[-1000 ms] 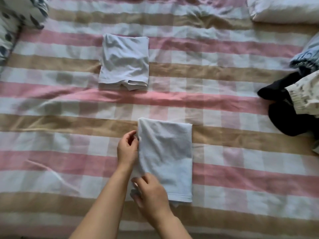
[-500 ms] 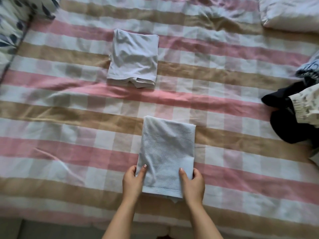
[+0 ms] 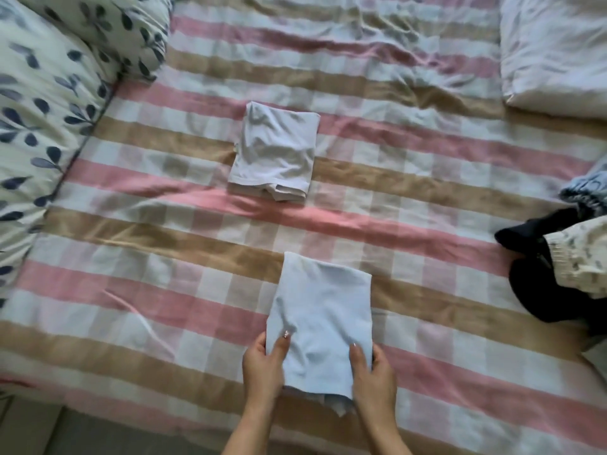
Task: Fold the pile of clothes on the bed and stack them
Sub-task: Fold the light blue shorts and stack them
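Holding the near end of the blue cloth (image 3: 323,323), our left grip (image 3: 262,366) has its thumb (image 3: 281,344) laid on top of the fabric, and its fingers go out of sight at the left edge. Our right grip (image 3: 374,376) mirrors it on the right edge: thumb on top, fingers tucked round the side. So both grips are closed on the cloth, one at each near corner, with both forearms coming in from the bottom of the view.

The cloth is folded into a tall rectangle. It lies on the bed (image 3: 131,224) close to the near edge, a little right of centre, with its far end flat on the sheet. Under its near edge we see a few folded layers poking out between our wrists.

Further up the bed, well apart from the cloth and slightly to its left, a white garment (image 3: 274,156) lies folded into a small square with its hems facing us.

At the right edge sits the unfolded pile. It has a black garment (image 3: 542,290) spread toward the middle of the bed, a pale printed piece (image 3: 581,261) across it, and a blue piece (image 3: 588,188) just behind.

The sheet is checked in pink, tan and white. A leaf-print duvet (image 3: 49,110) is bunched along the left side, and a white pillow (image 3: 555,50) fills the far right corner. A strip of floor (image 3: 33,431) shows at the lower left.
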Action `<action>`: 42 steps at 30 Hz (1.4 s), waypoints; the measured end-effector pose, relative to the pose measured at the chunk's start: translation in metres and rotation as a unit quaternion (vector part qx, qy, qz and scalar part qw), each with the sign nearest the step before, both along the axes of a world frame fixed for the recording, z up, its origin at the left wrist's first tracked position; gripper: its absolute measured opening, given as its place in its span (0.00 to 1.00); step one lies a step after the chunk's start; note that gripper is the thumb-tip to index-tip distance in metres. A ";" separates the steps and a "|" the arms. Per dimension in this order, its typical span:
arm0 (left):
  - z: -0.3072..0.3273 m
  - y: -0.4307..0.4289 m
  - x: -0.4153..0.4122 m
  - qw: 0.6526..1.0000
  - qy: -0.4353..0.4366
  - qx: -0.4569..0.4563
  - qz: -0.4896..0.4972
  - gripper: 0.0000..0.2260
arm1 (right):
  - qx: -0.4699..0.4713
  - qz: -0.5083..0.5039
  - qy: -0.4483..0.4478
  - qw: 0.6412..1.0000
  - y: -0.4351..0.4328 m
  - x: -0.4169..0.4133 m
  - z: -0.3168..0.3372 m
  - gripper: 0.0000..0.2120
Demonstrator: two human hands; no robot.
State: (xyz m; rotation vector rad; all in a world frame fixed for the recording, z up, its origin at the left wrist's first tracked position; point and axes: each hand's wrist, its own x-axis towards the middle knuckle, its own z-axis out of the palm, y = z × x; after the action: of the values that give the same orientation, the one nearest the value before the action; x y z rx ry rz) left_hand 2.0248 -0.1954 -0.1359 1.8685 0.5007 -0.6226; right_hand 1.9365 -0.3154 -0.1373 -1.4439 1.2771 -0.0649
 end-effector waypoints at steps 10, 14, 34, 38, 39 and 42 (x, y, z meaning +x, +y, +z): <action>0.080 -0.025 0.121 0.983 -0.085 -0.159 0.020 0.09 | -0.040 0.002 -0.140 0.989 -0.026 0.123 0.084 0.05; 0.091 -0.040 0.212 0.974 -0.130 -0.182 -0.028 0.11 | -0.071 0.008 -0.190 0.979 -0.047 0.210 0.089 0.05; -0.042 -0.075 0.358 0.990 -0.002 -0.121 -0.069 0.13 | -0.062 0.022 -0.124 0.990 -0.086 0.345 -0.051 0.11; -0.052 -0.068 0.348 0.995 0.016 -0.066 -0.076 0.11 | -0.035 0.028 -0.026 0.999 -0.078 0.330 -0.062 0.16; -0.052 -0.068 0.349 0.995 0.014 -0.062 -0.079 0.11 | -0.025 0.025 -0.020 0.999 -0.078 0.329 -0.063 0.17; -0.047 -0.071 0.358 0.994 -0.013 -0.059 -0.094 0.13 | -0.001 0.029 -0.011 1.000 -0.083 0.331 -0.061 0.17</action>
State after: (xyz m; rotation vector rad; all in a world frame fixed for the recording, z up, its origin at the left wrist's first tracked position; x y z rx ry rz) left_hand 2.3824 -0.2664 -0.1831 1.8220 0.2673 -0.7351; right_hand 2.2674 -0.3980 -0.1985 -1.4762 1.2176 -0.0426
